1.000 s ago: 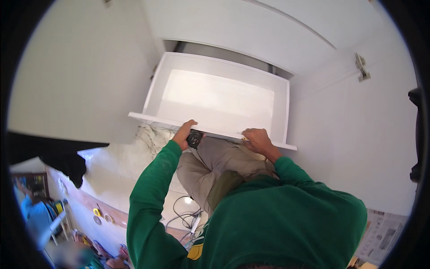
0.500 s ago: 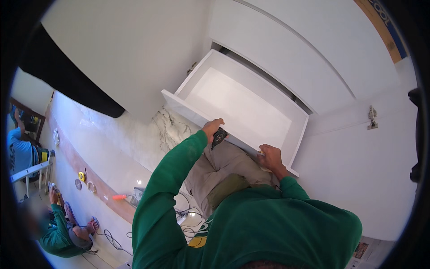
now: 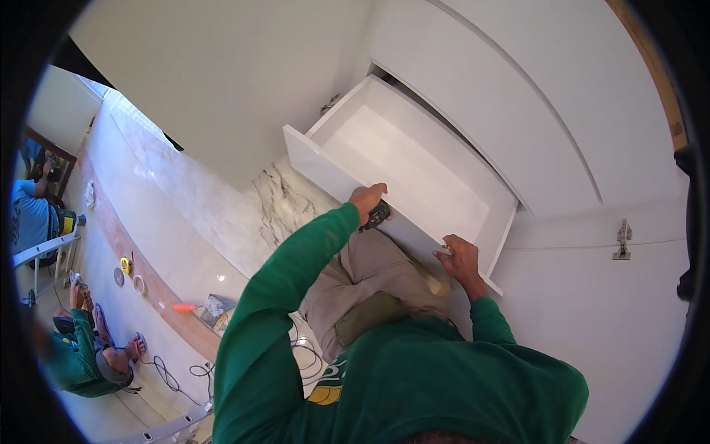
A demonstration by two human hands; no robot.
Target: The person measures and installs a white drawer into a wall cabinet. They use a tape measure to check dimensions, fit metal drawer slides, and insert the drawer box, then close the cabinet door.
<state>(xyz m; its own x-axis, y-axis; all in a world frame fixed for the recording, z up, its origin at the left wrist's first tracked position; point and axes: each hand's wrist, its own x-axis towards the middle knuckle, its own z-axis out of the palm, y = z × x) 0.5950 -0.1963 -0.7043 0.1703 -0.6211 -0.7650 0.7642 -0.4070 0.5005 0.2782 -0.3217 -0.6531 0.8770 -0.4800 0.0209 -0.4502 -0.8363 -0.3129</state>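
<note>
In front of me a white drawer (image 3: 403,159) is pulled out of a white cabinet, with bare bottom and walls showing. My left hand (image 3: 366,201) is closed at the top edge of the drawer's front panel (image 3: 319,164), left of its middle. A black, palm-sized tool (image 3: 379,214) sits in that hand; its exact kind is hidden. Toward the panel's right end my right hand (image 3: 460,259) is closed, its fingers around a small yellow thing (image 3: 447,248) too small to name. My knees are below the front panel.
White cabinet fronts (image 3: 481,89) rise beyond the drawer. A metal hinge (image 3: 623,240) shows at right. On the floor at left lie a yellow tape measure (image 3: 126,265), a tape roll (image 3: 140,285), an orange-handled tool (image 3: 185,307) and cables (image 3: 166,374). Two people work near a ladder (image 3: 48,248).
The view has shifted a little. The drawer seems slightly further in, with a narrower dark gap behind it. Both hands stay at the front panel.
</note>
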